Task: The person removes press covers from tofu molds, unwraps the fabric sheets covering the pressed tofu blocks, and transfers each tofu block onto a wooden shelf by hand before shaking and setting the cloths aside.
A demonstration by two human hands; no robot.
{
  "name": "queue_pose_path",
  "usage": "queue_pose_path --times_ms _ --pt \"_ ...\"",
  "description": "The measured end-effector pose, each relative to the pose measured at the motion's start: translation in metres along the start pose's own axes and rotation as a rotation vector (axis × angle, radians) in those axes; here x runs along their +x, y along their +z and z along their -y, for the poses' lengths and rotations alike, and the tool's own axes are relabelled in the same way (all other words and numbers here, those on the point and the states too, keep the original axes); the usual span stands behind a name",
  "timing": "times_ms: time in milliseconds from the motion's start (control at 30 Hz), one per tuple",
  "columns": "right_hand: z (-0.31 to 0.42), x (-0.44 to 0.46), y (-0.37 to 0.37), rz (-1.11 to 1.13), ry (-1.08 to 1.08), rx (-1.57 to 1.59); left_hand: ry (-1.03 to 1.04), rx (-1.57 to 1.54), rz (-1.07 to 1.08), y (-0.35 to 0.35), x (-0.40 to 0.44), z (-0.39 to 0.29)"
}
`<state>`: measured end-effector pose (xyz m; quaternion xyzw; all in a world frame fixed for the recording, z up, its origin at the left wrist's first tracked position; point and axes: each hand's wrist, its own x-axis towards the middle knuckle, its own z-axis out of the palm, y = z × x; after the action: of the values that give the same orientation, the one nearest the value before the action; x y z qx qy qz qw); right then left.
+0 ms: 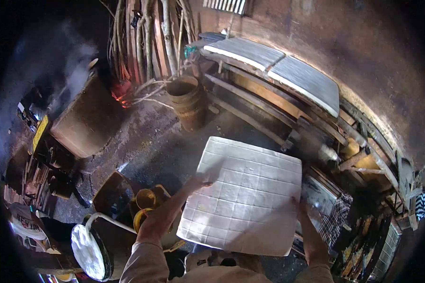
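A large pale slab (243,198), nearly square and scored with a grid of lines, is held level in front of my body. My left hand (199,183) grips its left edge, fingers on the upper side. On the opposite edge, my right hand (303,207) holds the slab, its fingers partly hidden in shadow. Below the slab's left side are yellow containers (145,199). Two similar white slabs (303,81) lie side by side on a wooden rack at the upper right.
A rusty bucket (188,106) stands ahead, near glowing embers (122,92) and upright wooden poles (148,42). Smoke rises by a big brown vessel (87,115) on the left. A round pot with white contents (88,252) is at lower left, a checkered cloth (336,219) at right.
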<state>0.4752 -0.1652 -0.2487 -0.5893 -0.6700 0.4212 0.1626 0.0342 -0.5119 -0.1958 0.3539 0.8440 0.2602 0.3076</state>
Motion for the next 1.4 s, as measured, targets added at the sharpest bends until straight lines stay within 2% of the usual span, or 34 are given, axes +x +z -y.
queue_pose_path --times_ms 33,100,133,167,200,233,267,300,333,367,400,467,500,567,600,667,700,767,800,867,900,967,1000,1067,1100,1200,1267,1300,1400 --pt "-0.027 0.037 0.04 0.086 0.009 0.001 0.0 0.005 -0.016 -0.026 0.0 0.004" --pt "-0.017 0.049 0.084 0.181 0.022 0.01 0.118 0.201 -0.07 -0.076 -0.007 0.008" --pt "0.022 0.037 0.096 0.296 0.043 0.224 0.114 0.209 -0.076 -0.09 -0.003 0.027" --pt "0.069 0.025 0.106 0.411 0.062 0.438 0.241 0.127 -0.124 -0.101 0.007 0.054" --pt "0.115 0.011 0.115 0.42 0.061 0.446 0.332 0.188 -0.144 -0.12 0.008 0.053" --pt "0.16 -0.001 0.123 0.385 -0.019 0.334 0.422 0.251 -0.171 -0.139 0.01 0.053" --pt "0.185 0.001 0.13 0.348 -0.098 0.224 0.419 0.263 -0.171 -0.155 0.014 0.047" --pt "0.198 0.014 0.144 0.352 -0.094 0.232 0.322 0.233 -0.169 -0.169 0.022 0.047" --pt "0.206 0.028 0.16 0.318 -0.204 0.126 0.225 0.204 -0.164 -0.179 0.033 0.054" --pt "0.212 0.041 0.176 0.279 -0.313 0.022 0.224 0.214 -0.159 -0.188 0.048 0.061" --pt "0.221 0.056 0.194 0.275 -0.308 0.032 0.251 0.107 -0.173 -0.199 0.071 0.075" --pt "0.243 0.091 0.235 0.257 -0.156 0.271 0.314 -0.104 -0.19 -0.226 0.128 0.1" --pt "0.256 0.099 0.242 0.246 -0.148 0.283 0.323 -0.094 -0.178 -0.23 0.149 0.103" --pt "0.301 0.127 0.259 0.176 0.107 0.175 0.151 -0.238 -0.21 -0.251 0.204 0.101" --pt "0.296 0.146 0.278 0.171 0.125 0.182 0.151 -0.229 -0.192 -0.262 0.225 0.1" --pt "0.285 0.203 0.309 0.071 -0.16 0.418 0.02 -0.144 -0.143 -0.285 0.278 0.09" --pt "0.279 0.223 0.313 0.064 -0.137 0.415 -0.118 -0.219 -0.113 -0.284 0.316 0.116" --pt "0.271 0.255 0.31 0.371 -0.042 0.55 -0.077 -0.328 -0.048 -0.297 0.347 0.095" --pt "0.291 0.263 0.307 0.361 -0.033 0.549 -0.028 -0.436 -0.004 -0.305 0.367 0.084" --pt "0.36 0.285 0.303 0.201 0.177 0.355 -0.046 -0.377 0.003 -0.317 0.444 0.083" --pt "0.363 0.304 0.31 0.185 0.186 0.362 -0.064 -0.326 -0.02 -0.318 0.476 0.085" --pt "0.364 0.341 0.323 0.048 -0.002 0.453 -0.085 -0.262 -0.012 -0.314 0.539 0.096" --pt "0.372 0.358 0.323 0.033 0.006 0.454 -0.115 -0.201 -0.02 -0.315 0.569 0.097" --pt "0.389 0.386 0.323 0.106 0.194 0.448 -0.154 -0.18 0.061 -0.328 0.617 0.066" --pt "0.39 0.406 0.329 0.086 0.203 0.45 -0.197 -0.165 0.123 -0.334 0.646 0.05" --pt "0.348 0.494 0.364 -0.004 0.369 0.11 -0.179 -0.183 0.162 -0.323 0.75 0.052" --pt "0.337 0.532 0.381 -0.269 -0.04 0.261 -0.183 -0.192 0.194 -0.32 0.802 0.05" --pt "0.343 0.554 0.373 -0.028 0.097 0.204 -0.182 -0.193 0.207 -0.318 0.833 0.047" --pt "0.361 0.583 0.373 -0.012 0.254 0.205 -0.195 -0.154 0.217 -0.313 0.916 0.049"
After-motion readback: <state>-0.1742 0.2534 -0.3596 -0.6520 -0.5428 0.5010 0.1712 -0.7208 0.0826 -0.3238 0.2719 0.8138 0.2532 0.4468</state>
